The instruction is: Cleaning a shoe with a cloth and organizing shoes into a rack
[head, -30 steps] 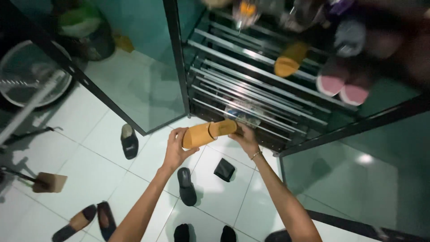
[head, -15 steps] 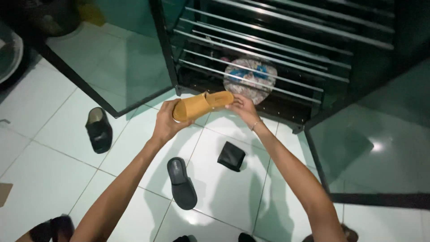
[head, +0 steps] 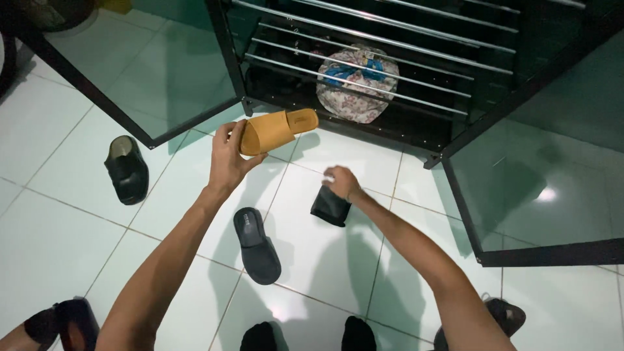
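Fingers of the left hand (head: 227, 159) clamp the mustard slide sandal (head: 276, 130), long axis level, toe pointing right toward the rack (head: 364, 39).

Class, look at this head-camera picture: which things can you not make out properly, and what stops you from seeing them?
- Black folded thing, head view: right hand covers its top, so the grip is unclear.
- Patterned bundle, head view: rack bars cross it, contents hidden.
- Dark shoes at bottom left: cut off by the edge.
- Yellow sandal: left hand hides its heel.

L hand (head: 229, 156) grip closed; R hand (head: 342, 181) lowered, curled.
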